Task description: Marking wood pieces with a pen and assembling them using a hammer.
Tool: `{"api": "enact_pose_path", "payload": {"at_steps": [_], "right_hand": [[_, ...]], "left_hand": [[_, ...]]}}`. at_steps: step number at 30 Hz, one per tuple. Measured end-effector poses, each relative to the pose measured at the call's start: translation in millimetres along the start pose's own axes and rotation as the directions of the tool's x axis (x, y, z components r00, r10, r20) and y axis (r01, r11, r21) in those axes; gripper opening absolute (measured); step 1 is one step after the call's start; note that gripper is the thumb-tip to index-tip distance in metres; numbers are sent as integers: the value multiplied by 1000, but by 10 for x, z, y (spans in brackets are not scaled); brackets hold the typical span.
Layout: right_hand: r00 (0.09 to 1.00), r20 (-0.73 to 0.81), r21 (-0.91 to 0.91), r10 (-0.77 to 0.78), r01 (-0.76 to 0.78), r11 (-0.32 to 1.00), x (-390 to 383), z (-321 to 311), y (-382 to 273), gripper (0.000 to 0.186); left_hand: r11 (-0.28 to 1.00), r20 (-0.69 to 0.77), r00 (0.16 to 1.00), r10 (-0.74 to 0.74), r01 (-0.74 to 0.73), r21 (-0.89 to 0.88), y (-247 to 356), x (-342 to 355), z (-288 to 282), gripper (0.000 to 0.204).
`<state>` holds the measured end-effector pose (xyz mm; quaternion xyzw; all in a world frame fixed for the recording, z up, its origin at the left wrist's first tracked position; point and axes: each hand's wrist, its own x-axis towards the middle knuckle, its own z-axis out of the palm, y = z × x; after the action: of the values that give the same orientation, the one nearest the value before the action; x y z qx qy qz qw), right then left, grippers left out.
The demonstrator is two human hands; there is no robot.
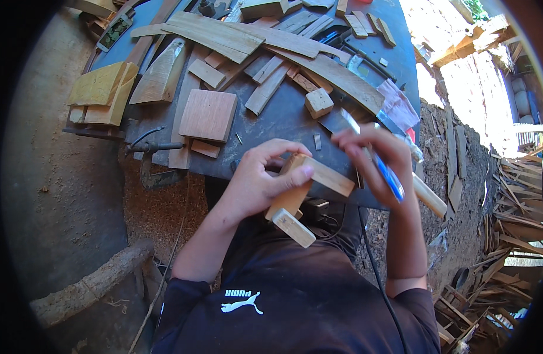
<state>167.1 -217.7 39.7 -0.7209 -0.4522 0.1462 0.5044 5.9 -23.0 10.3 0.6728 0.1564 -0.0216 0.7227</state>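
Observation:
My left hand (270, 177) is closed around a joined wooden piece (290, 200), thumb on its top face. The piece is made of pale bars set crosswise. One bar end points right toward my other hand, and another sticks out at the bottom, in front of my shirt. My right hand (378, 153) grips a slim blue-handled cutter knife (389, 179), slightly smeared by motion. Its silvery front end points away and to the left, apart from the wood. A pale wooden handle (429, 197) shows beside my right wrist.
Offcuts and boards crowd the dark table (224, 162). A square block (208, 115) lies left, and a small cube (319, 103) beyond my hands. A metal clamp (150, 159) juts from the left edge. Wood scraps (522, 200) are piled at right; a dark cable (372, 265) hangs over me.

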Motion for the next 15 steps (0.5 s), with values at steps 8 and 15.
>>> {"api": "enact_pose_path", "payload": {"at_steps": [8,15], "right_hand": [[941,335,-416,-56,201,887,281,130,281,24],[989,143,-350,-28,77,933,184,171,315,28]], "left_hand": [[964,5,999,-34,34,-262,-96,141,-161,45],[905,24,992,-122,121,-408,-140,202,-182,50]]}}
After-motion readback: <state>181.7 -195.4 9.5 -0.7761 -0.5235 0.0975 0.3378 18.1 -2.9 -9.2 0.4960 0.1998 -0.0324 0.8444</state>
